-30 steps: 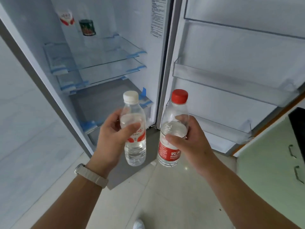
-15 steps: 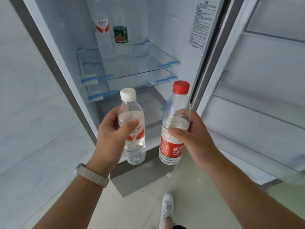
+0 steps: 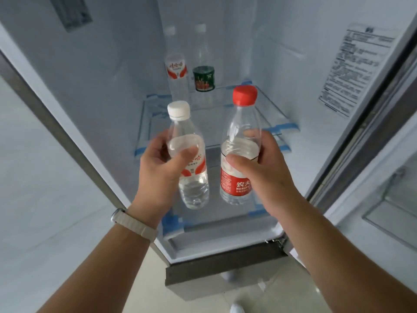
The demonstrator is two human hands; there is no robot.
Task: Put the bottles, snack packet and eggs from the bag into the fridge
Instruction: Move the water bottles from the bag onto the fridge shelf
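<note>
Head view: our left hand [image 3: 158,170] grips the white-capped bottle [image 3: 194,188], right hand [image 3: 270,175] the red-capped bottle [image 3: 243,118], upright, ready for the fridge shelf [image 3: 273,109].

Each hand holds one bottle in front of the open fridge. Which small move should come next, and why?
Probably carry both forward and set them on the glass shelf. The left hand grips the white-capped bottle, the right hand the red-capped bottle, both upright before it, and bare glass shows in front of the green-labelled bottle at the back.
</note>
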